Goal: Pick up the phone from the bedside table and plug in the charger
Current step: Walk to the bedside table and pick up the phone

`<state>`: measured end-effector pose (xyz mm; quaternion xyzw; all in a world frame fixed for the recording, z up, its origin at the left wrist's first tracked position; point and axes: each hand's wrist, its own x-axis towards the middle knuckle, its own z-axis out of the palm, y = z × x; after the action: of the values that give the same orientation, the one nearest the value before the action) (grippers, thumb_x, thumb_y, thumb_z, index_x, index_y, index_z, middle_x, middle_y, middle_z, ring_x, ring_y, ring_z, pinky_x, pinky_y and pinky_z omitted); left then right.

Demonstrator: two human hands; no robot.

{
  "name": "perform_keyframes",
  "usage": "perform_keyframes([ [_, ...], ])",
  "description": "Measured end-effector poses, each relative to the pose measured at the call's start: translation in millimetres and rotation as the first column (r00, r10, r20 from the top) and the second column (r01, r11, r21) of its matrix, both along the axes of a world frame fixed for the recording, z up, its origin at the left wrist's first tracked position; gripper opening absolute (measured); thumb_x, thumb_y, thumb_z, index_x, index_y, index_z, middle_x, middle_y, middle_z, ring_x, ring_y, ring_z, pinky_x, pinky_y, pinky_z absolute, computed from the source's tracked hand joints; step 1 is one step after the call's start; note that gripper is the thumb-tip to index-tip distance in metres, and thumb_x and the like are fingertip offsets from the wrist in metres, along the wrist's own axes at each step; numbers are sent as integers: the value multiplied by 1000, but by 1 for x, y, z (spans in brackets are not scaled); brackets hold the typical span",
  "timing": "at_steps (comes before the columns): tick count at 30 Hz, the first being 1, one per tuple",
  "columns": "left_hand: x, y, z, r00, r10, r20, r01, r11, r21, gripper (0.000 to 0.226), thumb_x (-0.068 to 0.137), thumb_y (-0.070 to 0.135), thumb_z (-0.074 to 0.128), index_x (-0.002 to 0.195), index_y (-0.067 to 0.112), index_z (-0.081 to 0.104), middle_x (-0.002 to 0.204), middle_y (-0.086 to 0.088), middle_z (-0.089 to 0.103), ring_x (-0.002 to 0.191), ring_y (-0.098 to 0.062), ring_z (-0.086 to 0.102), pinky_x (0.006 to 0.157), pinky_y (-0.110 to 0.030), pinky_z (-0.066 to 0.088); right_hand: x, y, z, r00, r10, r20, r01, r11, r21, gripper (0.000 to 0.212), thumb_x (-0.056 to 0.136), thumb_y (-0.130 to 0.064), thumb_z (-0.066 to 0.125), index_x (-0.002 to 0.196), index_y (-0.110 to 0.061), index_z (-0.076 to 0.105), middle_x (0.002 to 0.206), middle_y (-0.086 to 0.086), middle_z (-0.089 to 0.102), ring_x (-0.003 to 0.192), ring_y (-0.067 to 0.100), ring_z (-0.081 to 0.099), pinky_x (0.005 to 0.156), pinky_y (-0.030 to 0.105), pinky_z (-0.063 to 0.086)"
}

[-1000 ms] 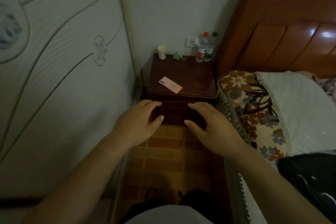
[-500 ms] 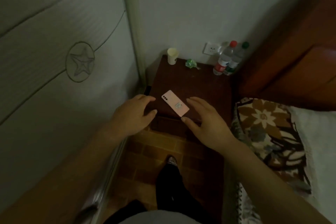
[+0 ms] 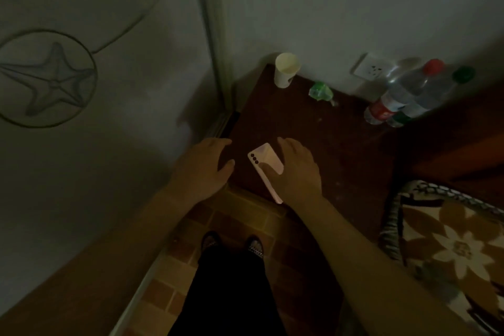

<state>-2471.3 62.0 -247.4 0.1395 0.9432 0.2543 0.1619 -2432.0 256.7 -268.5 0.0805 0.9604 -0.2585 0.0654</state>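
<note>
At the bedside table's (image 3: 313,144) front edge, the right hand's (image 3: 298,169) spread fingers cover the overhanging phone (image 3: 266,165), ungripped; a nudge could tip it off.

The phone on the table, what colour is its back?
Pale pink; the phone shows best in the head view, the only one.

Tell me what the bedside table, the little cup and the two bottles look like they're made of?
Bedside table: dark reddish-brown wood or wood veneer, fairly matte, though the dim light hides any grain. Cup: probably paper, going by its thin rim and plain, dull cream wall. Bottles: clear plastic, see-through with soft highlights, coloured screw caps and wrapped labels.
</note>
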Motion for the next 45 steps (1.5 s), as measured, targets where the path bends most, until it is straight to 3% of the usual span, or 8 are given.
perform_keyframes([
  [6,-16,-7,-80,998,40,56,-41,999,4,50,87,39,48,132,19,41,132,-12,48,116,-26,48,91,-32,34,-11,-3,-87,992,107,60,-109,993,33,65,83,-53,53,139,-27,30,148,5,29,129,29,28,96,51,35],
  [11,-7,-16,-124,992,63,108,-68,997,40,48,85,45,44,130,26,41,131,-6,49,100,-12,51,86,-31,39,-11,-7,-136,981,-91,173,51,973,223,76,80,-65,44,141,-28,19,150,3,23,134,30,19,102,61,22],
  [16,-6,-22,-138,985,95,144,-103,993,54,46,85,39,50,129,26,43,131,-6,49,112,-23,51,85,-31,38,-4,-10,-147,985,-108,132,83,980,178,76,82,-58,49,142,-21,20,150,2,26,135,30,18,103,56,24],
  [24,-13,-12,-132,994,18,107,-24,998,57,47,85,40,48,130,27,41,131,-2,49,111,-19,51,81,-27,37,-1,-13,-147,987,-43,154,12,981,194,67,87,-49,49,141,-20,23,152,8,21,134,28,18,97,51,29],
  [29,-11,-8,-128,991,5,132,-16,996,86,47,87,33,50,132,23,41,135,-2,43,116,-15,44,86,-24,33,-2,-15,-146,988,-17,156,-15,979,201,61,88,-45,49,139,-19,27,147,14,25,130,34,22,98,53,28],
  [36,-21,-10,-108,992,-20,123,9,996,92,48,87,36,49,133,26,39,135,-1,43,107,-10,47,84,-26,38,-7,-11,-123,990,-10,142,-13,987,161,62,88,-47,46,140,-18,28,145,19,26,128,35,26,97,51,37],
  [40,-30,-12,-71,995,-17,101,7,995,101,48,87,37,49,132,26,39,133,0,45,114,-16,49,89,-29,39,-12,-19,-83,990,-35,138,29,998,51,60,88,-47,45,141,-25,27,146,17,24,131,32,22,100,51,34],
  [45,-27,-25,9,998,8,67,-18,987,160,46,88,34,49,132,24,40,134,-1,45,114,-15,47,89,-27,35,-7,-39,-1,995,-75,67,79,995,-65,54,88,-48,45,138,-35,30,146,12,26,129,28,24,94,51,43],
])
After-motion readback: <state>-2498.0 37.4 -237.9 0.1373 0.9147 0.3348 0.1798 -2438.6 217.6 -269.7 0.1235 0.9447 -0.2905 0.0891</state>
